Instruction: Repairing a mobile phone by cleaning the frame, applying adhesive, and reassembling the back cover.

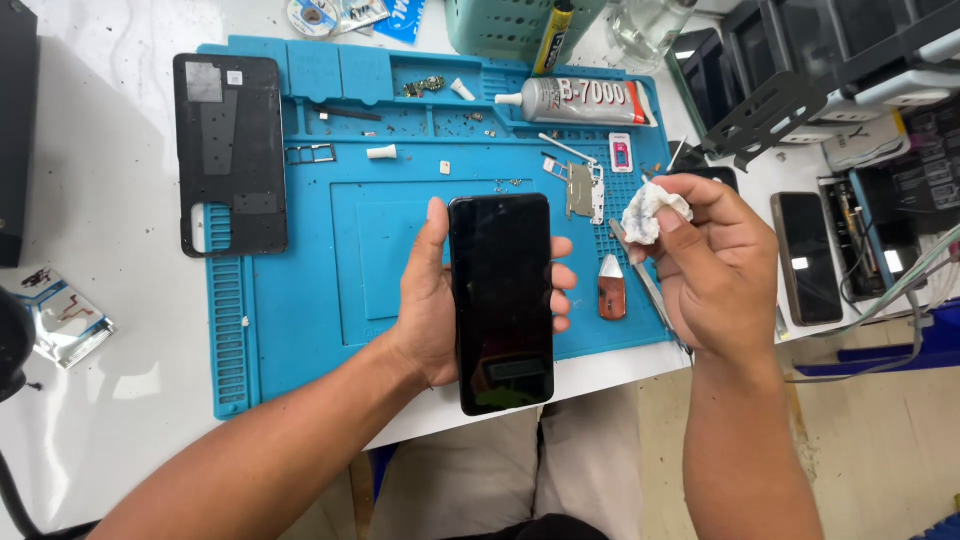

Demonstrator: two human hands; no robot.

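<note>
Smartphone with a glossy black glass face [502,300], a slim dark slab, sits upright in the left hand [432,310], thumb along its left edge and fingertips [562,275] curled round the right edge, so the grip is closed on the frame alone. It hovers above the near part of the blue silicone repair mat [300,290]. The right hand [715,265], just right of the phone and apart from it, pinches a crumpled white wad of tissue [650,212] between thumb and fingers. Wiping well would seem to call for keeping fingers off the glass and using light, even strokes. Left of the phone on the mat lies a black plastic back cover [232,150]; beyond it, a tube of clear adhesive [575,101].
</note>
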